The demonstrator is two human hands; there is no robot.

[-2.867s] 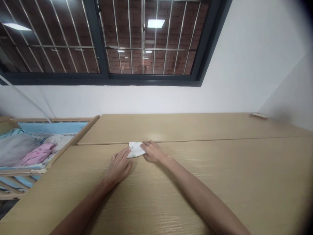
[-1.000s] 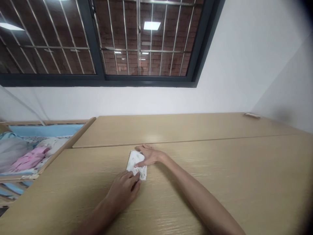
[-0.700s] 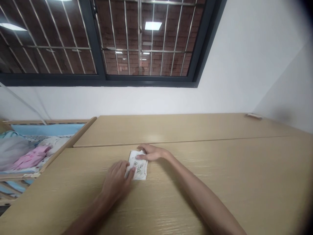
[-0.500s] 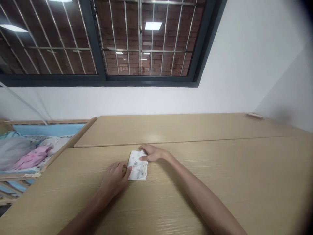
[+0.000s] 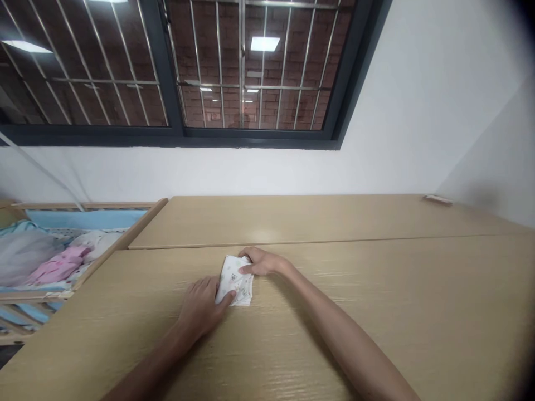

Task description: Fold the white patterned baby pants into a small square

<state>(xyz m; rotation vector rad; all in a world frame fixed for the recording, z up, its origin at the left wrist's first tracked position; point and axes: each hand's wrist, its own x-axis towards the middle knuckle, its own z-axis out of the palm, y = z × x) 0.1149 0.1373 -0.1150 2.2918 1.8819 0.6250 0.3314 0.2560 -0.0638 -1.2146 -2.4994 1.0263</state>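
Observation:
A small folded white cloth (image 5: 236, 285) with a faint green print lies on the light wooden table (image 5: 334, 312), near its middle seam. My left hand (image 5: 200, 309) is at the cloth's near-left edge, thumb and fingertips pinching that edge, which is raised a little. My right hand (image 5: 261, 262) reaches in from the right and its curled fingers grip the cloth's far-right corner. Both forearms stretch across the tabletop towards me.
A wooden crib (image 5: 125, 236) adjoins the table's left side, holding a pink garment (image 5: 58, 266) and grey and blue bedding. A small flat object (image 5: 437, 199) lies at the far right corner by the white wall. A barred window is above.
The cloth has come nearer to me and been folded smaller. In the last second my left hand slid from its near edge to its left edge and lifted it slightly.

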